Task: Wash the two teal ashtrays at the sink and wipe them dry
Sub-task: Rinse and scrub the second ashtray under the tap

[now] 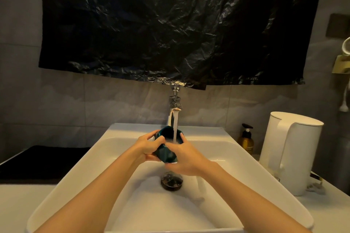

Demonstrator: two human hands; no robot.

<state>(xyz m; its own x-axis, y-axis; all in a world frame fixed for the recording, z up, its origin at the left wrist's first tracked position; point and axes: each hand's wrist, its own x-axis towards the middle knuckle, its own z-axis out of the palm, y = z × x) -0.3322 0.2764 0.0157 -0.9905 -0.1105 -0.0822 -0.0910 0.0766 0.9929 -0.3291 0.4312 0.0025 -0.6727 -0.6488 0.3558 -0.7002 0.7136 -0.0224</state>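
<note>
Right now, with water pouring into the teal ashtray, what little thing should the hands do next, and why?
Probably turn the teal ashtray slightly under the water stream. The left hand and right hand both grip it over the sink, and the stream lands on just one spot inside, so the rest likely needs rinsing.

ashtray (pixel 166 154) partly hidden; bottle (pixel 246 141) label illegible

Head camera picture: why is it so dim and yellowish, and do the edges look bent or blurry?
In the head view the light is weak and warm, tinting the sink and kettle yellowish; the black plastic sheet shows crinkled glare; the wide lens stretches the sink toward the lower corners; the water stream falling into the ashtray looks smeared, and the side walls fade into shadow.
</note>
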